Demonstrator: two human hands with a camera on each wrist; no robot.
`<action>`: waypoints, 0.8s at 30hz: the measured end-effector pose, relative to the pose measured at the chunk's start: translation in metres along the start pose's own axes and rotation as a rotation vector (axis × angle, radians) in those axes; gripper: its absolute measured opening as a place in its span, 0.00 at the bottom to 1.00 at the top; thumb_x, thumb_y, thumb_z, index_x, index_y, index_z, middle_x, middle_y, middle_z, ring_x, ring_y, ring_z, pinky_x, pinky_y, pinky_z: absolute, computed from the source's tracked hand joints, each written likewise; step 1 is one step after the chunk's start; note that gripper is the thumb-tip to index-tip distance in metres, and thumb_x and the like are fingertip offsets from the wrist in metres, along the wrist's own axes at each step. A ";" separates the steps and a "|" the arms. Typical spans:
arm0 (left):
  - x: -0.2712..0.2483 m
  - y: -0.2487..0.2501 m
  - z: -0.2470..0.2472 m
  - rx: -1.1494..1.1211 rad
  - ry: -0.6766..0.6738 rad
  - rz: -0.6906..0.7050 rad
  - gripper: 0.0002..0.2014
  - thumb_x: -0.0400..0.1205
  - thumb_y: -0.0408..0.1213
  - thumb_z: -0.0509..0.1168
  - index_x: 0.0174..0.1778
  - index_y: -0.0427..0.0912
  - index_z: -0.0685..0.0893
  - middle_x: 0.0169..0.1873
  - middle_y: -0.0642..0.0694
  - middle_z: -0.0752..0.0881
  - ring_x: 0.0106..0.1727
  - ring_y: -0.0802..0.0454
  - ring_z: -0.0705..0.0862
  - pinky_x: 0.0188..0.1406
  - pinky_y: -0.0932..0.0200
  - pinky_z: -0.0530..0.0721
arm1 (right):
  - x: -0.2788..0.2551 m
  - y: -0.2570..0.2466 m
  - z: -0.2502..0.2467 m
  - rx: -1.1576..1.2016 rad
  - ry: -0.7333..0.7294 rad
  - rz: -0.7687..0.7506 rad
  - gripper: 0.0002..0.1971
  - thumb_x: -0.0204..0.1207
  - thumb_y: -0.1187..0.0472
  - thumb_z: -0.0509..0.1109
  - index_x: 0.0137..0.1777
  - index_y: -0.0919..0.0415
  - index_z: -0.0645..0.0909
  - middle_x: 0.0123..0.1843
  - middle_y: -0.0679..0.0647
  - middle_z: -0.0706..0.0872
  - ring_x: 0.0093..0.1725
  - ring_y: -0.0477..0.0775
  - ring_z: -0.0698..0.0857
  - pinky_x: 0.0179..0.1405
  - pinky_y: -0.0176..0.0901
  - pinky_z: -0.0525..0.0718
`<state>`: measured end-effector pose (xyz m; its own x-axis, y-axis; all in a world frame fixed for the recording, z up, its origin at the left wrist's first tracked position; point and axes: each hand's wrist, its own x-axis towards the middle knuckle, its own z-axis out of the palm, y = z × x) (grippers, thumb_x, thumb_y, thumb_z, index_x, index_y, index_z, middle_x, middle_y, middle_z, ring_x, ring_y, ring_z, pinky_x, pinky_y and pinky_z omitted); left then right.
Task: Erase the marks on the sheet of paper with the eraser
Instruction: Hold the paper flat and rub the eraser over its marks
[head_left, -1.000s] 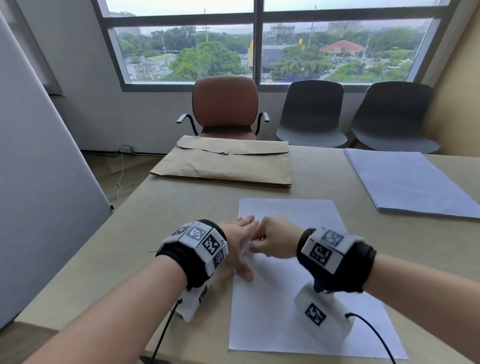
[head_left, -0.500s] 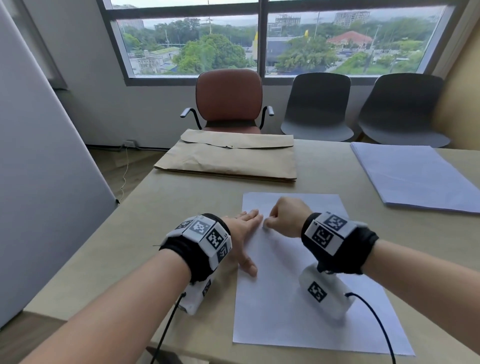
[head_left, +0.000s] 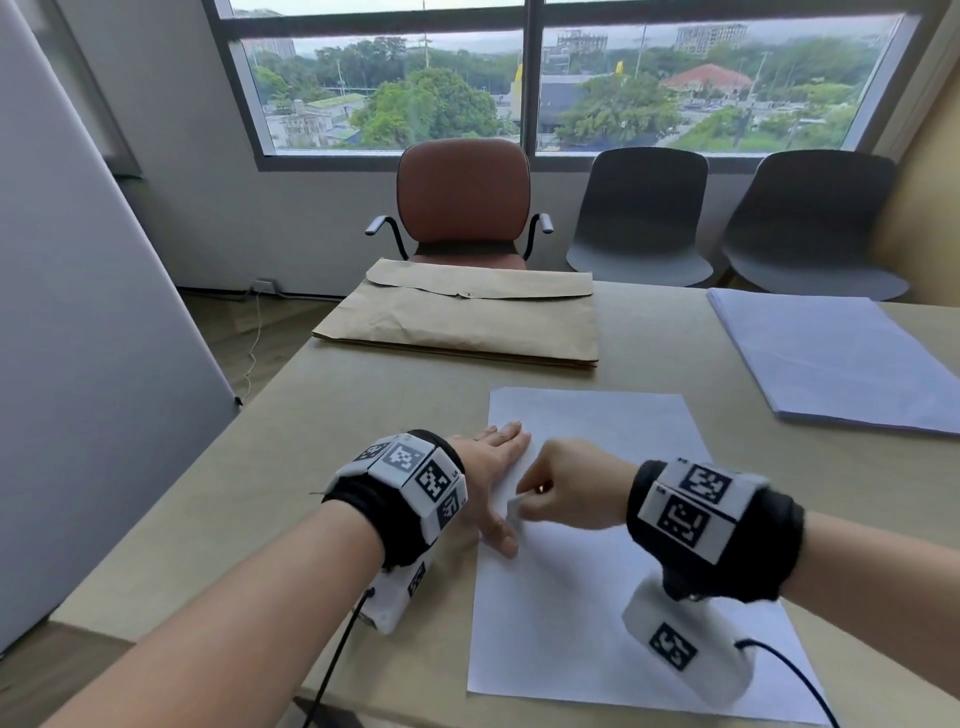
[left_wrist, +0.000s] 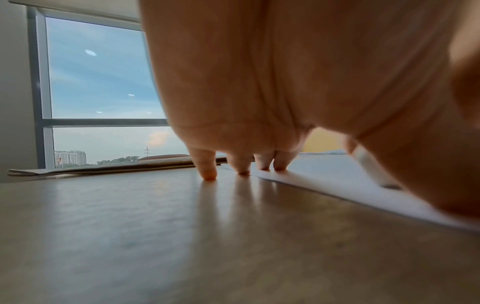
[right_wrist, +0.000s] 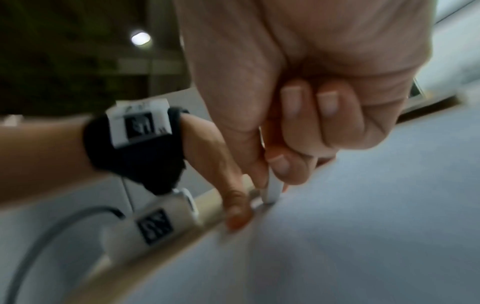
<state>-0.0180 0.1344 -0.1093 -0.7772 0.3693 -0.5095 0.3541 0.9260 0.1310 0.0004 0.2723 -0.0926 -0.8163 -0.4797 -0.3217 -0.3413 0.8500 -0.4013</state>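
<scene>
My left hand (head_left: 488, 480) lies flat, fingers straight, on the left edge of the sheet of paper (head_left: 597, 587). My right hand (head_left: 569, 491) pinches the eraser (right_wrist: 272, 192) almost upright, its lower end on that edge. This hand has come nearer to me than half a second ago.

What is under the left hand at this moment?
The left hand lies flat across the left edge of the sheet of paper, partly on the table. Any marks beneath it are covered.
</scene>
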 end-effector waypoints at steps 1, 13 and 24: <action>0.000 0.000 0.000 0.000 0.000 -0.003 0.62 0.69 0.55 0.75 0.82 0.44 0.33 0.83 0.49 0.34 0.83 0.54 0.36 0.81 0.57 0.40 | 0.000 0.002 -0.002 -0.001 -0.028 -0.003 0.17 0.74 0.59 0.67 0.24 0.60 0.78 0.17 0.48 0.74 0.22 0.45 0.71 0.21 0.29 0.64; -0.003 0.003 -0.002 -0.018 0.016 0.008 0.61 0.70 0.52 0.76 0.83 0.45 0.34 0.83 0.47 0.35 0.84 0.53 0.37 0.80 0.58 0.40 | 0.015 0.003 -0.011 0.043 0.055 0.017 0.10 0.74 0.59 0.68 0.34 0.59 0.86 0.18 0.45 0.75 0.24 0.43 0.70 0.23 0.29 0.67; -0.008 0.006 -0.004 -0.035 0.025 -0.034 0.62 0.70 0.52 0.76 0.82 0.47 0.31 0.84 0.49 0.39 0.84 0.53 0.41 0.80 0.59 0.44 | 0.018 0.012 -0.018 0.032 0.130 0.082 0.12 0.74 0.58 0.67 0.37 0.67 0.85 0.27 0.52 0.78 0.26 0.47 0.72 0.24 0.34 0.69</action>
<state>-0.0119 0.1373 -0.1012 -0.8016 0.3391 -0.4925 0.3094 0.9400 0.1438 -0.0270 0.2775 -0.0878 -0.8951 -0.3747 -0.2415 -0.2574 0.8768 -0.4062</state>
